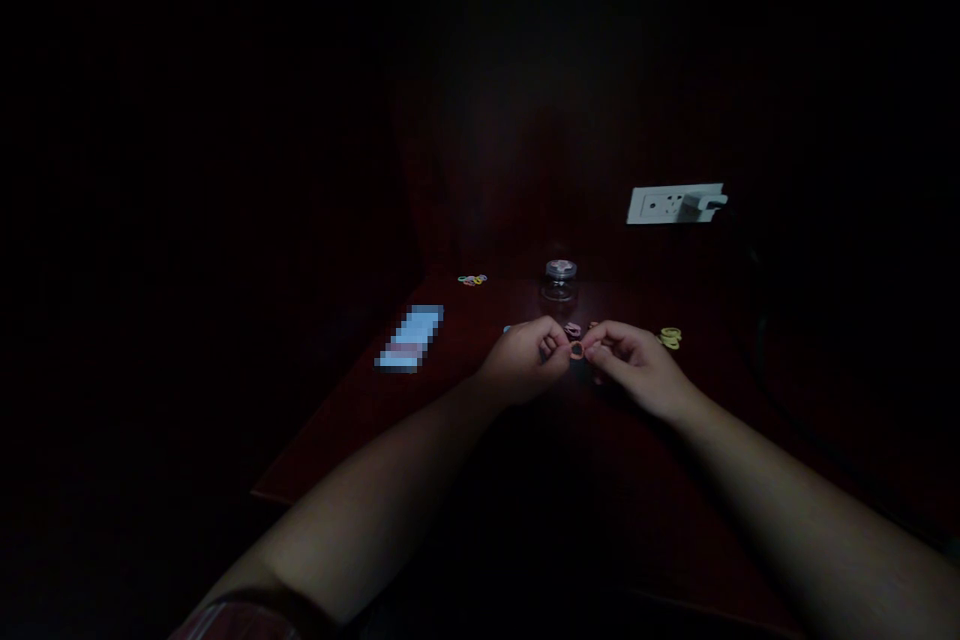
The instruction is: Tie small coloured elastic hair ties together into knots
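Observation:
Between my two hands is a small orange elastic hair band, pinched at its left side by my left hand and at its right side by my right hand. The fingertips of both hands are closed on it, just above the dark red table. Right behind the band lie pink bands, partly covered by the hands. Several yellow bands form a small pile beside my right hand. A bit of something blue peeks out behind my left hand.
A clear lidded jar stands behind the hands. Several mixed-colour bands lie at the back left. A bright, pixelated flat rectangle lies left on the table. A wall socket holds a white plug. The surroundings are very dark.

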{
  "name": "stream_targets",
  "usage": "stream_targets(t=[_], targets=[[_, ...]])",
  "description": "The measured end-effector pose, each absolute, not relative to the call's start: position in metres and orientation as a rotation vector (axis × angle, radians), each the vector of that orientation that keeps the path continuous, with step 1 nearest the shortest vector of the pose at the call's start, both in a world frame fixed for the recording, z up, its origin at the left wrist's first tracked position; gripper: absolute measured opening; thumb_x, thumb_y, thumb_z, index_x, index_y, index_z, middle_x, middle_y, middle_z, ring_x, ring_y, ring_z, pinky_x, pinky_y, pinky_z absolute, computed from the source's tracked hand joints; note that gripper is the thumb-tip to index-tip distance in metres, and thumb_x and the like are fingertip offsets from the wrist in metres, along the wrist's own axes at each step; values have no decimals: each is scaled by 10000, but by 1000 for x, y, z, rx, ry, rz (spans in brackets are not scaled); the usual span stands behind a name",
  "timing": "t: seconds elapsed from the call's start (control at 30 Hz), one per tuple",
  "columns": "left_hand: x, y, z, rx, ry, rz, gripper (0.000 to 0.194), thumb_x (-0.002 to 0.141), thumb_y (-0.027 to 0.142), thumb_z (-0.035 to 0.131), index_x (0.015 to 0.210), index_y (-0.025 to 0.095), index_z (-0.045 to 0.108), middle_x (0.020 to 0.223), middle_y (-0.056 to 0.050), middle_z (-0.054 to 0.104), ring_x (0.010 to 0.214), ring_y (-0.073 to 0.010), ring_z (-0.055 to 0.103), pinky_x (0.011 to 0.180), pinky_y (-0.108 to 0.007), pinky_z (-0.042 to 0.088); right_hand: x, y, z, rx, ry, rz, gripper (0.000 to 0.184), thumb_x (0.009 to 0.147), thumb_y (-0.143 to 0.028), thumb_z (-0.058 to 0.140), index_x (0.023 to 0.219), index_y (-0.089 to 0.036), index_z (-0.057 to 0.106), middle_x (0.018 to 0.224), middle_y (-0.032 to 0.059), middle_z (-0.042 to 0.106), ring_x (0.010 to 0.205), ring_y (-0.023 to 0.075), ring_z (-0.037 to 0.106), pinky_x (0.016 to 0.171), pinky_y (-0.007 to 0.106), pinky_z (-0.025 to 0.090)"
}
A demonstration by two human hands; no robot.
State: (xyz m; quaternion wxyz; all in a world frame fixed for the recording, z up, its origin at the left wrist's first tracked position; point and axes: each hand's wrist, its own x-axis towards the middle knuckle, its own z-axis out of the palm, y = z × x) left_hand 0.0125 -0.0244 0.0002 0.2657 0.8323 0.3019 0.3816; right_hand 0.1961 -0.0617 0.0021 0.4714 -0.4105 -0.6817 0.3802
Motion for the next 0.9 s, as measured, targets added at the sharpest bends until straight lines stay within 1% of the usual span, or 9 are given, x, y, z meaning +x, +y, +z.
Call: stream_targets(t=[0.1, 0.27, 0.37, 0.43, 0.53, 0.63, 0.7, 0.83, 0.9], targets=[[13, -24, 0, 2243, 819, 1033, 108, 803, 250, 538, 794, 147, 567, 675, 11, 579, 571, -70, 488, 521, -170, 372, 194, -64, 4, -984, -1685, 947, 297, 759, -456, 662, 804, -169, 596, 661, -4, 551, 537, 103, 482, 494, 232, 383], [14, -23, -1, 2203, 803, 1060, 95, 787, 235, 557, 788, 141, 570, 678, 8, 596, 570, -66, 504, 519, -162, 388, 194, -63, 1, -1005, -1711, 934, 293, 744, -446, 678, 766, -167, 589, 568, -40, 470, 490, 86, 406, 468, 224, 323], [14, -22, -2, 2205, 795, 1072, 88, 783, 226, 565, 796, 141, 582, 705, 1, 619, 596, -68, 531, 539, -162, 405, 193, -62, 0, -1042, -1705, 885, 307, 749, -465, 661, 748, -166, 591, 576, -35, 472, 485, 86, 393, 462, 226, 311], [15, -22, -3, 2190, 777, 1073, 111, 778, 225, 577, 848, 142, 599, 761, -11, 647, 628, -72, 559, 561, -163, 430, 193, -62, 0, -1042, -1711, 857, 309, 748, -469, 658, 749, -165, 601, 600, -25, 490, 497, 89, 404, 466, 228, 321], [16, -23, -5, 2171, 783, 1067, 217, 779, 233, 584, 979, 155, 621, 855, -27, 681, 684, -82, 601, 605, -172, 469, 194, -62, 0, -1032, -1732, 841, 295, 749, -461, 661, 764, -170, 614, 626, -10, 522, 525, 100, 435, 485, 233, 355], [17, -24, -6, 2209, 842, 1018, 157, 794, 254, 568, 882, 158, 655, 801, -25, 690, 669, -90, 613, 622, -184, 488, 196, -61, -2, -1040, -1757, 803, 257, 768, -433, 659, 750, -181, 614, 611, -6, 529, 540, 108, 446, 501, 236, 374], [17, -24, -5, 2212, 865, 1012, 150, 788, 257, 573, 861, 155, 654, 783, -24, 689, 655, -94, 617, 617, -189, 494, 197, -62, -2, -1037, -1763, 796, 244, 760, -422, 673, 752, -184, 619, 609, -1, 530, 550, 116, 456, 506, 242, 386], [18, -25, -4, 2190, 866, 1023, 125, 764, 233, 586, 833, 145, 642, 746, -21, 681, 636, -96, 618, 587, -185, 488, 195, -64, 0, -1031, -1763, 851, 264, 736, -444, 688, 764, -191, 620, 609, 1, 526, 523, 116, 448, 458, 237, 376], [18, -25, -3, 2192, 874, 1021, 119, 761, 228, 586, 829, 147, 643, 744, -18, 681, 633, -95, 617, 590, -188, 488, 195, -64, 0, -1033, -1766, 853, 259, 727, -440, 698, 761, -194, 623, 614, 6, 535, 531, 121, 462, 460, 241, 392]])
